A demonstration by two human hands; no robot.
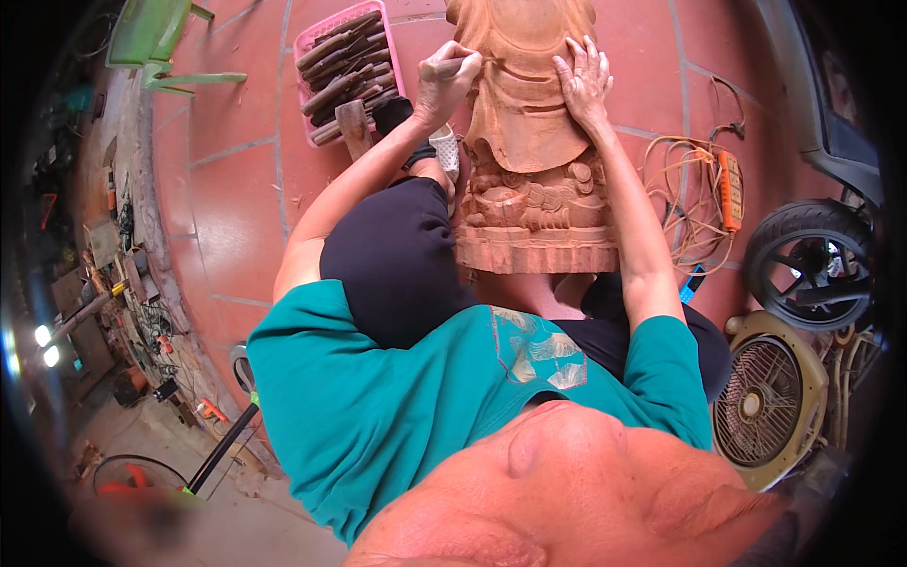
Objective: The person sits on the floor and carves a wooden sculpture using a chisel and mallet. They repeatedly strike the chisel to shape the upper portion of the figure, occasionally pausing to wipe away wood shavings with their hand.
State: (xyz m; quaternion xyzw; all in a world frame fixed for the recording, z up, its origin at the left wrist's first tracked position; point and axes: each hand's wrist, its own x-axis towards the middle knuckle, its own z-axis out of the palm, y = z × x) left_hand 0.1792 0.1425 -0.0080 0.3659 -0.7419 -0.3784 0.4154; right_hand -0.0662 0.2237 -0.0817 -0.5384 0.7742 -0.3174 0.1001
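Observation:
A reddish-brown wooden carving (534,142) stands between my legs, with draped folds above and an ornate carved base below. My left hand (448,87) is closed around the handle of a carving chisel (442,69). The chisel points right, its tip end at the carving's upper left side; whether the edge touches the wood is too small to tell. On the upper right of the carving lies my right hand (584,83), fingers stretched and apart, holding nothing. A wooden mallet (354,129) is near my left forearm, beside the pink tray.
A pink plastic tray (308,90) holds several dark-handled carving tools. To the right are an orange power strip (729,192) with tangled cable, a motorbike wheel (812,265) and a box fan (756,402). A green plastic chair (146,38) stands upper left; cluttered tools (123,255) line the left.

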